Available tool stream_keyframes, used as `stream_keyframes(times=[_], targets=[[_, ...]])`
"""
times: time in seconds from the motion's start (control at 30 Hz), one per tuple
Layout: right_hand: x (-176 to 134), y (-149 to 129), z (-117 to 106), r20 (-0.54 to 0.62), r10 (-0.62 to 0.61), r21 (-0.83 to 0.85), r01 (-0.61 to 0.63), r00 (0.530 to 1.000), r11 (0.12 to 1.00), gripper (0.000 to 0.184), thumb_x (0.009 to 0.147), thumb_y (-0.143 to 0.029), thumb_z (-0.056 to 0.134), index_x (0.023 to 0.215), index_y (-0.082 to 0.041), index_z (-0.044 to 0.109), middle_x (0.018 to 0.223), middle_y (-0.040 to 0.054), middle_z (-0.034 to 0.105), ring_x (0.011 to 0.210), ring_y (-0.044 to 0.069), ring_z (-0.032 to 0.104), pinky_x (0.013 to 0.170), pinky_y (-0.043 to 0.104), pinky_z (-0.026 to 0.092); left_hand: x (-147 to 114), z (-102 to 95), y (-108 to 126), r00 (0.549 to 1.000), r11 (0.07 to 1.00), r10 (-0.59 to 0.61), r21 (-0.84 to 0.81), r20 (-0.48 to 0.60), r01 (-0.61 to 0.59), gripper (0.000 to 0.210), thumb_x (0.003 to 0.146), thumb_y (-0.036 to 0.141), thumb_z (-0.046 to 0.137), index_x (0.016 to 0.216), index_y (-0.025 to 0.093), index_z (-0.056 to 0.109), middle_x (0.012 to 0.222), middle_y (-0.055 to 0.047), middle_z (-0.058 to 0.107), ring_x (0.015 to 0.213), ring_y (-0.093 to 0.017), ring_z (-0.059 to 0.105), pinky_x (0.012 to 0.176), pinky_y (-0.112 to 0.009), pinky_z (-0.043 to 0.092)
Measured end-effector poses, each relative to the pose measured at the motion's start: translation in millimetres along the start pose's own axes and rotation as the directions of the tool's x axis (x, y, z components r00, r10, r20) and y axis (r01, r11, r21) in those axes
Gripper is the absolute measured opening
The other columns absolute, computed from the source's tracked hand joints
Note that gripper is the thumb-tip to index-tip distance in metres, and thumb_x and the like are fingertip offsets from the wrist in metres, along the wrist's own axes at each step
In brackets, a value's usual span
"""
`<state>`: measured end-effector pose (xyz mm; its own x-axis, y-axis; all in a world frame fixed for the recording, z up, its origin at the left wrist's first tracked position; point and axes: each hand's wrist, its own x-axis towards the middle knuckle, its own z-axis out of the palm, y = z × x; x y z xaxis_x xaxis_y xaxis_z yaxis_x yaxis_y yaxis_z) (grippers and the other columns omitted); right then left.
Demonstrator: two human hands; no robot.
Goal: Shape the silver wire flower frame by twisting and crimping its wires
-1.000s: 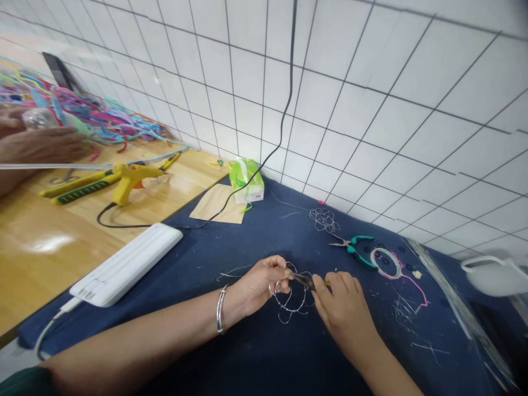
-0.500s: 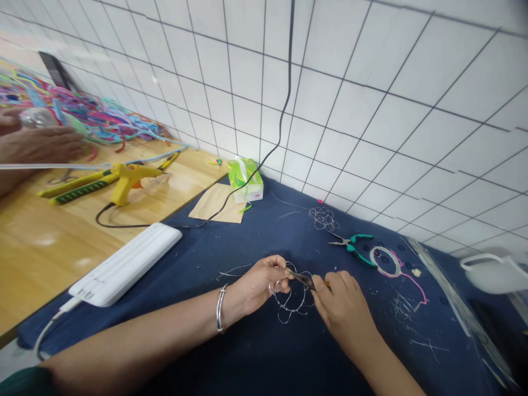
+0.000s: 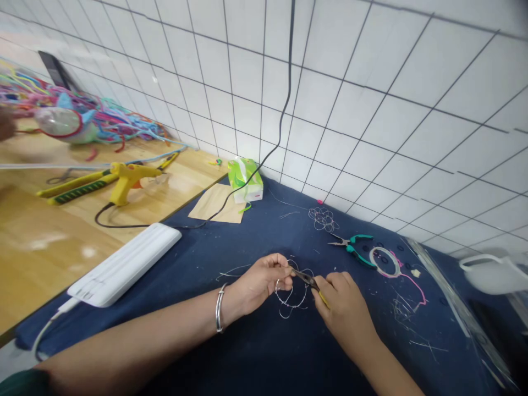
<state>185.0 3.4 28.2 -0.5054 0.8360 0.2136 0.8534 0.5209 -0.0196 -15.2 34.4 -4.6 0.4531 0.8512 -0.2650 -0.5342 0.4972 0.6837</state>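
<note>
My left hand point(image 3: 267, 279) pinches a looped wire piece point(image 3: 293, 304), a round silvery ring with smaller loops around it. In my right hand point(image 3: 344, 308) is a pair of pliers point(image 3: 305, 278) with yellow on the handle. The pliers' jaws reach the wire right beside my left fingertips. Whether the jaws are fully closed on the wire cannot be made out. Farther back on the dark blue cloth point(image 3: 198, 352) lies a similar flower-shaped wire piece point(image 3: 324, 219). Green-handled pliers point(image 3: 350, 243) rest near it.
Wire scraps point(image 3: 402, 308) and a wire coil point(image 3: 384, 261) lie to the right, near a white jug point(image 3: 495, 272). A power strip point(image 3: 127, 264), tissue pack point(image 3: 246, 180) and yellow glue gun point(image 3: 126, 181) are leftward. A co-worker's blurred hand point(image 3: 6, 124) shows beside pipe cleaners point(image 3: 124, 122).
The wire piece has turned and shifted slightly, with the pliers still at it. The co-worker's hands have drawn back left, uncovering a clear-domed blue object.
</note>
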Motion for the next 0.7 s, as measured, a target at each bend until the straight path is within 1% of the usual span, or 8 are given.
stream_keyframes(times=[0.13,0.37,0.53,0.7], targets=[[-0.3,0.2,0.1,-0.019,0.008,0.015,-0.008,1.0,1.0,0.02,0.086,-0.023,0.042,0.096,-0.017,0.058,0.078,0.0061,0.049,0.075,0.017,0.045,0.072,0.034,0.036,-0.3,0.7,2.2,1.0,0.999,0.014,0.036,0.014,-0.015,0.012,0.072,0.012,0.063,0.078,0.013,0.053,0.079,-0.004,0.059,0.065,-0.011,0.057,0.066,-0.026,0.044],[1.0,-1.9,0.6,-0.031,0.003,0.026,-0.003,1.0,1.0,0.019,0.086,-0.023,0.043,0.096,-0.017,0.058,0.078,0.0052,0.048,0.072,0.016,0.044,0.072,0.034,0.036,0.2,-1.1,3.3,0.999,0.994,0.034,0.105,0.028,-0.037,0.011,0.072,0.012,0.062,0.076,0.013,0.052,0.076,-0.003,0.06,0.06,-0.01,0.057,0.062,-0.024,0.042],[1.8,-4.0,-2.4,-0.051,-0.001,-0.002,0.001,0.999,1.0,0.019,0.085,-0.022,0.044,0.096,-0.017,0.058,0.079,0.0053,0.048,0.073,0.016,0.044,0.071,0.032,0.035,0.2,-1.1,3.5,0.998,0.991,0.055,0.121,0.02,-0.057,0.012,0.071,0.014,0.063,0.077,0.013,0.053,0.075,-0.003,0.06,0.058,-0.01,0.057,0.06,-0.024,0.042],[2.0,-4.1,-5.6,-0.083,-0.015,-0.05,0.01,0.996,0.999,0.019,0.084,-0.024,0.046,0.096,-0.017,0.058,0.078,0.0053,0.047,0.071,0.016,0.043,0.069,0.031,0.035,0.3,-1.2,3.2,0.999,0.99,0.046,0.13,-0.001,-0.045,0.014,0.07,0.016,0.065,0.075,0.013,0.052,0.074,-0.003,0.06,0.057,-0.01,0.057,0.06,-0.024,0.043]])
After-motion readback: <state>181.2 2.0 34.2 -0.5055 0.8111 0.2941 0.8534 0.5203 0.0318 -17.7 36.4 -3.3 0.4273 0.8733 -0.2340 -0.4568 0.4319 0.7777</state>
